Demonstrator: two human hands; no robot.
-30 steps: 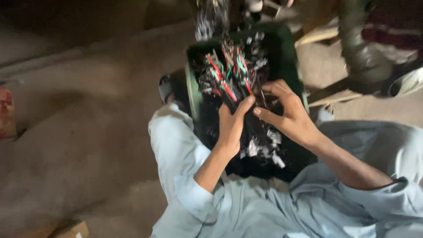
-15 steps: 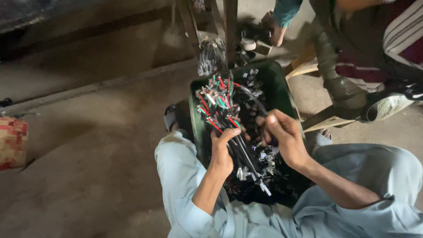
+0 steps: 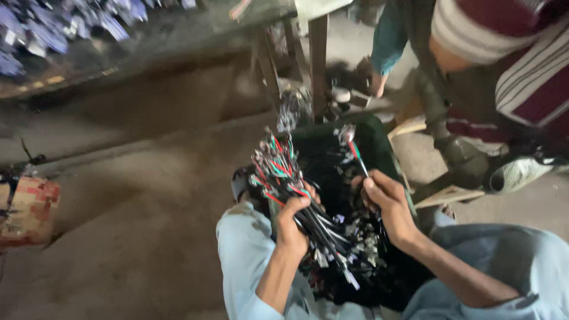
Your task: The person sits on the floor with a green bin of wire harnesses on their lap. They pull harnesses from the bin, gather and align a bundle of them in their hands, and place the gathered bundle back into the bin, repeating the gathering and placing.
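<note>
left hand [image 3: 293, 228] gripping wire bundle [image 3: 296, 198], axis running upper-left to lower-right | right hand [image 3: 388, 204] pinching one wire [image 3: 357, 159] over bin [image 3: 379, 139], right of bundle

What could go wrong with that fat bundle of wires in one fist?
The left hand grips a thick bundle of wires that fans out at both ends, so strands might slip free. The right hand pinches a single wire above the green crate; it could snag on the tangle below.
</note>
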